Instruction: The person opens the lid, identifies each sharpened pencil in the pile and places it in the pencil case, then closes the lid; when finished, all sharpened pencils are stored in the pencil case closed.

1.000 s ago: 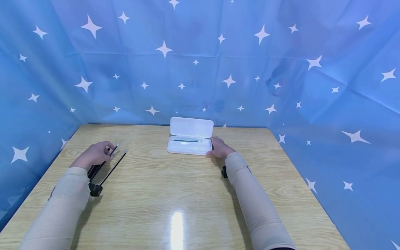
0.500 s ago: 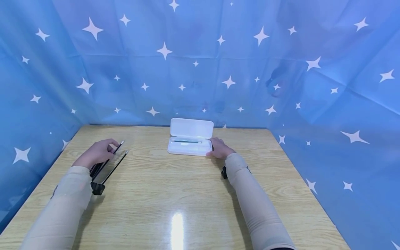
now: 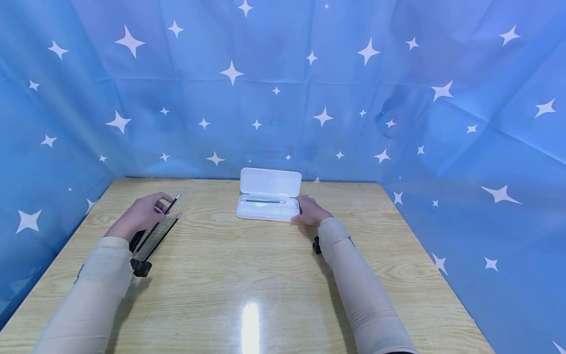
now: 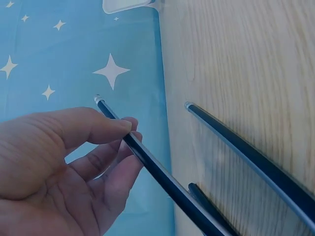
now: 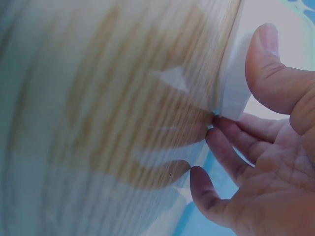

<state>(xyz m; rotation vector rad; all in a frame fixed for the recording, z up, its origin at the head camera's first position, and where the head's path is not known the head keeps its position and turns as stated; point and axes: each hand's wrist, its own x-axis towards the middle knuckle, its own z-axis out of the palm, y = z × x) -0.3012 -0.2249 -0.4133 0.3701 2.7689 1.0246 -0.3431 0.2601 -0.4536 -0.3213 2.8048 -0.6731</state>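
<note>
My left hand (image 3: 143, 211), at the left of the table, pinches a dark pencil (image 4: 167, 179) between thumb and fingers near its pale-tipped end. The pencil slants, its far end leaving the left wrist view. Beside it lies a second dark pencil (image 4: 251, 153), and the tip of another dark stick (image 4: 201, 196) shows lower down. At the table's back, my right hand (image 3: 312, 210) holds the right end of an opened white pencil case (image 3: 247, 212). Its thumb (image 5: 268, 64) is against the case, while its fingertips touch the tabletop by the corner. One slim bluish-green pencil (image 3: 265, 200) lies inside the case.
The case's lid (image 3: 270, 182) stands raised close to the blue star-patterned curtain (image 3: 283, 98), which borders the wooden table (image 3: 212, 285) at the back and sides. A black wrist device (image 3: 141, 268) hangs under the left sleeve.
My left hand has moved slightly up and to the right, and the pencil it pinches has risen with it. The right hand and the case have stayed in place.
</note>
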